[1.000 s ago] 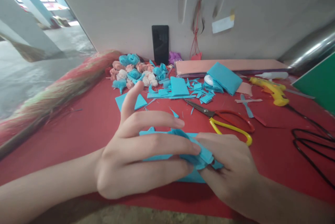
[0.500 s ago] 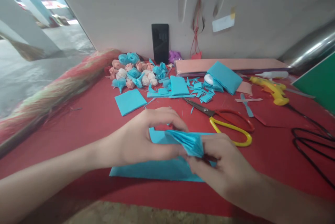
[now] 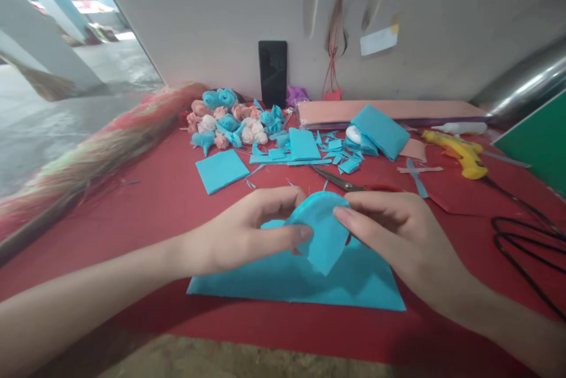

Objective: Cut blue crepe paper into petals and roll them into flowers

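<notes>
Between my two hands is a blue paper petal piece (image 3: 325, 239), rounded at the top and narrowing to a point below. Its edge looks layered. My left hand (image 3: 247, 230) pinches its left side with the thumb in front. At its upper right edge, my right hand (image 3: 393, 230) grips it between thumb and fingers. Underneath, a larger blue paper sheet (image 3: 283, 289) lies flat on the red table (image 3: 145, 307). Behind my right hand lie scissors (image 3: 345, 182), their handles mostly hidden.
Paper roses (image 3: 227, 124) in blue, pink and white are heaped at the back left. Blue scraps and folded squares (image 3: 222, 171) lie mid-table. A phone (image 3: 273, 74) leans on the wall. A yellow glue gun (image 3: 464, 154) with a black cord (image 3: 526, 248) is at right.
The blue piece, earlier seen edge-on with its layers fanned, now faces me flat and upright. My right hand has moved up and right, covering the scissor handles.
</notes>
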`<state>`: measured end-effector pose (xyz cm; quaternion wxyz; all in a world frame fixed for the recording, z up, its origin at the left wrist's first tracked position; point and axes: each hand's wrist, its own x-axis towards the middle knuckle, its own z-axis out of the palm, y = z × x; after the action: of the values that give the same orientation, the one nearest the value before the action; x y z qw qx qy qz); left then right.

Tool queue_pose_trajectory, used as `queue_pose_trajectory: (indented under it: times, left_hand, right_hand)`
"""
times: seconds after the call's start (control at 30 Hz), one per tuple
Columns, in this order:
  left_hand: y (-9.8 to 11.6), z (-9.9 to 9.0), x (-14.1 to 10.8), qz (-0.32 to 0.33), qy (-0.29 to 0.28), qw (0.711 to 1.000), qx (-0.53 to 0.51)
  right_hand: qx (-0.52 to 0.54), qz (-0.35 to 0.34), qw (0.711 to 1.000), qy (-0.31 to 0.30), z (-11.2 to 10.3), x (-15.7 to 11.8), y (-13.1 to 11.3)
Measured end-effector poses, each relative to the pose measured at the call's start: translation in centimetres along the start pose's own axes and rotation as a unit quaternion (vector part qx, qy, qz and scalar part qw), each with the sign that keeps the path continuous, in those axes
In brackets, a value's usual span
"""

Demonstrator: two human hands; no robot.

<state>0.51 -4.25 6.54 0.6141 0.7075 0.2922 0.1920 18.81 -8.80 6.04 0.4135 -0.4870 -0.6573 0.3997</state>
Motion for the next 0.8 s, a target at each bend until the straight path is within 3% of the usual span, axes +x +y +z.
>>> queue_pose_trajectory:
  times: [0.2, 0.33, 0.47, 0.53, 0.7, 0.8]
  left_hand:
    - [-0.7, 0.3, 0.2, -0.027, -0.008, 0.999, -0.023]
    - [-0.8, -0.4, 0.5, -0.020, 0.023, 0.998, 0.046]
    - [-0.2, -1.9, 0.9, -0.023, 0.051, 0.989, 0.134]
    - [0.1, -2.7, 0.9, -0.019, 0.056, 0.970, 0.234]
    - [0.1, -4.0, 0.3, -0.072, -0.001, 0.881, 0.468]
    - [-0.7, -4.2, -0.9, -0.091, 0.015, 0.844, 0.528]
  right_hand:
    - [-0.003, 0.044, 0.999, 0.028, -0.1, 0.6, 0.5]
    - [-0.022, 0.046, 0.999, 0.014, -0.6, 1.4, 1.1]
    - [-0.095, 0.013, 0.993, 0.066, -1.1, 2.3, 2.2]
    - [-0.124, -0.010, 0.989, 0.079, -1.2, 2.7, 3.0]
    - [-0.158, -0.026, 0.984, 0.079, -1.5, 2.9, 3.6]
    - [-0.159, -0.018, 0.987, 0.005, -1.6, 2.7, 2.9]
